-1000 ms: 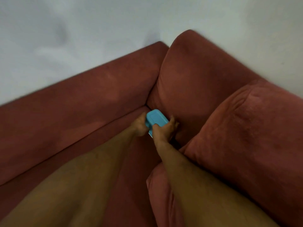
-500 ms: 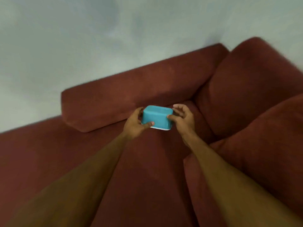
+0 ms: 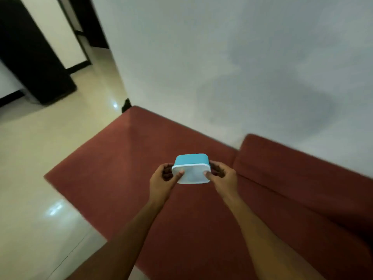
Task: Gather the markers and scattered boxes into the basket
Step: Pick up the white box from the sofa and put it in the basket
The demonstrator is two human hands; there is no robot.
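A second ago the blue box (image 3: 191, 168) sat wedged in the corner of the red sofa (image 3: 125, 164) between the back cushions, with both hands reaching in for it; half a second ago it was already lifted clear above the seat. Now the view has swung away from the cushions toward the open end of the sofa and the pale tiled floor (image 3: 30, 158), and the box has been tipped so that its white face looks toward the camera. That suggests the retrieval is finished and the carry toward the basket has begun, though neither basket nor markers are in view here. The box hangs in the air above the seat, touching nothing but the hands. The left hand (image 3: 164, 179) clamps its left end and the right hand (image 3: 222, 178) its right end, each grip pressed shut on it with a thumb laid on the white face and fingers curled around behind.
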